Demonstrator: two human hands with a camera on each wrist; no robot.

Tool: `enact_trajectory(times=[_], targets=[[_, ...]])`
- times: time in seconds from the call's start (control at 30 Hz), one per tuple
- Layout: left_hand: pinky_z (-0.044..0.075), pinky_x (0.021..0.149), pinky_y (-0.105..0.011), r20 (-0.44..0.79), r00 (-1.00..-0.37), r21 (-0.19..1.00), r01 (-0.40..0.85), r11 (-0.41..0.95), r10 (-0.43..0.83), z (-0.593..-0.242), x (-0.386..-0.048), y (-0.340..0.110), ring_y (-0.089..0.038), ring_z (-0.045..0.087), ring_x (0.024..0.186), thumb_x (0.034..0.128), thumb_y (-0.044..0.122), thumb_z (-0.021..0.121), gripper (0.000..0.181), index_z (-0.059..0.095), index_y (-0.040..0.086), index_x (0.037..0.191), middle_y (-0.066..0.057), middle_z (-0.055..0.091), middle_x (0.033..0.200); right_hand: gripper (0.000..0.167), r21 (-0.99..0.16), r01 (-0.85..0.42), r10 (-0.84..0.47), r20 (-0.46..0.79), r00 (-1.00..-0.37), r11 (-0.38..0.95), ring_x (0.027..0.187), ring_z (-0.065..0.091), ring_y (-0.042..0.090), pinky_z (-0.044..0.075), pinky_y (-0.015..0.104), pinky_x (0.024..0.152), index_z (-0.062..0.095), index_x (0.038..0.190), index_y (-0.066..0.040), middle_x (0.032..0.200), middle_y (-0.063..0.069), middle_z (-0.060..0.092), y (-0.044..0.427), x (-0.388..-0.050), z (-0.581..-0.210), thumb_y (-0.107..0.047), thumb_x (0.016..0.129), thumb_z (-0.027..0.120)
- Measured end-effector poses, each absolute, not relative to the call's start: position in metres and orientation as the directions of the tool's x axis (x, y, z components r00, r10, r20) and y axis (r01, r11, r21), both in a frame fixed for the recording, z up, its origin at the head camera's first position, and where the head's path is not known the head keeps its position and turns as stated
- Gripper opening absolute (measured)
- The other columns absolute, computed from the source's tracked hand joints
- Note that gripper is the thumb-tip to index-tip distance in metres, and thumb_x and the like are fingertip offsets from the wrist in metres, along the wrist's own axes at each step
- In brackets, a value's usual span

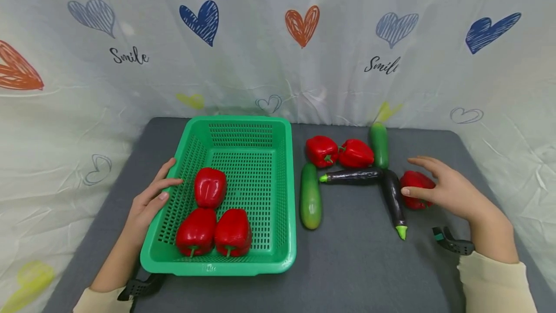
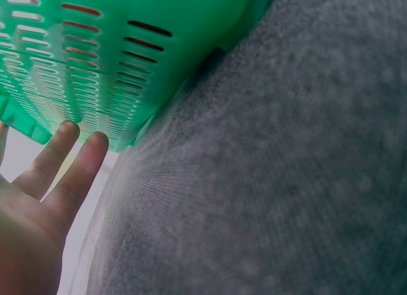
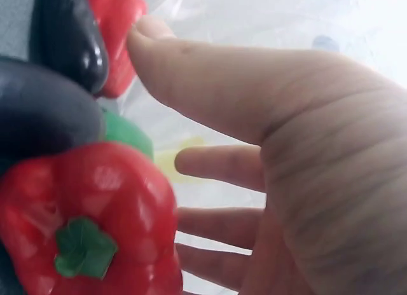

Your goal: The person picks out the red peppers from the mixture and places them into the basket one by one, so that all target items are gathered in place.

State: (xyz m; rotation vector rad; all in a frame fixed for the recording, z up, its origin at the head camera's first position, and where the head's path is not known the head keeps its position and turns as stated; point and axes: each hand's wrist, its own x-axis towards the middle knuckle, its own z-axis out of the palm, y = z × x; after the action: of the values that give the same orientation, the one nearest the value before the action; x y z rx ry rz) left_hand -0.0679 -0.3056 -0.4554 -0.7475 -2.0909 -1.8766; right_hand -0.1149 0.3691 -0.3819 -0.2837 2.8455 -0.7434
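My left hand (image 1: 147, 203) rests at the left rim of a green plastic basket (image 1: 292, 197), its fingertips over the edge. The left wrist view shows fingers (image 2: 82, 174) against the slotted side wall. Three red bell peppers lie in the basket: one bell pepper (image 1: 210, 187) behind two others. On the right, my right hand (image 1: 451, 190) hovers over a single red bell pepper (image 1: 416, 182), thumb and fingers spread around it. In the right wrist view that bell pepper (image 3: 121, 199) shows its green stem toward the camera, and the fingers are straight beside it.
Between basket and right hand lie a cucumber (image 1: 311, 197), another cucumber (image 1: 379, 145) at the back, two eggplants, one eggplant (image 1: 354, 176) lying sideways and one eggplant (image 1: 393, 197) pointing forward, and two more bell peppers (image 1: 321, 151). A white curtain (image 1: 252, 62) hangs behind the grey table (image 1: 352, 264).
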Motion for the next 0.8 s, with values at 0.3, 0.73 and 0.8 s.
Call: enact_trajectory(times=[0.3,0.73,0.8], targets=[[0.03,0.122,-0.025,0.536,-0.816,0.832,0.554,0.029,0.216,-0.461,-0.071,-0.307,-0.026,0.025,0.165,0.1006,-0.02,0.038,0.041,0.064,-0.017,0.132,-0.02,0.034,0.175,0.093,-0.536,-0.091,-0.233,-0.203,-0.951,0.839,0.127,0.053,0.048,0.058,0.052,0.087,0.038,0.166,-0.001,0.153,0.031,0.048,0.379,-0.118,-0.397,-0.043,0.097,0.084],[0.03,0.122,-0.026,0.54,-0.813,0.829,0.558,0.026,0.218,-0.461,-0.071,-0.307,-0.027,0.025,0.165,0.1006,-0.02,0.038,0.041,0.064,-0.017,0.132,-0.021,0.034,0.175,0.092,-0.546,-0.062,-0.229,-0.244,-0.942,0.836,0.123,0.055,0.049,0.058,0.042,0.078,0.04,0.165,0.001,0.147,0.032,0.053,0.382,-0.119,-0.402,-0.04,0.096,0.085],[0.03,0.122,-0.026,0.538,-0.814,0.831,0.556,0.026,0.218,-0.46,-0.071,-0.307,-0.026,0.024,0.165,0.1008,-0.02,0.038,0.041,0.064,-0.017,0.133,-0.021,0.034,0.175,0.093,-0.543,-0.066,-0.232,-0.244,-0.942,0.837,0.123,0.054,0.05,0.058,0.042,0.078,0.039,0.165,0.002,0.148,0.032,0.052,0.382,-0.119,-0.402,-0.041,0.095,0.085]])
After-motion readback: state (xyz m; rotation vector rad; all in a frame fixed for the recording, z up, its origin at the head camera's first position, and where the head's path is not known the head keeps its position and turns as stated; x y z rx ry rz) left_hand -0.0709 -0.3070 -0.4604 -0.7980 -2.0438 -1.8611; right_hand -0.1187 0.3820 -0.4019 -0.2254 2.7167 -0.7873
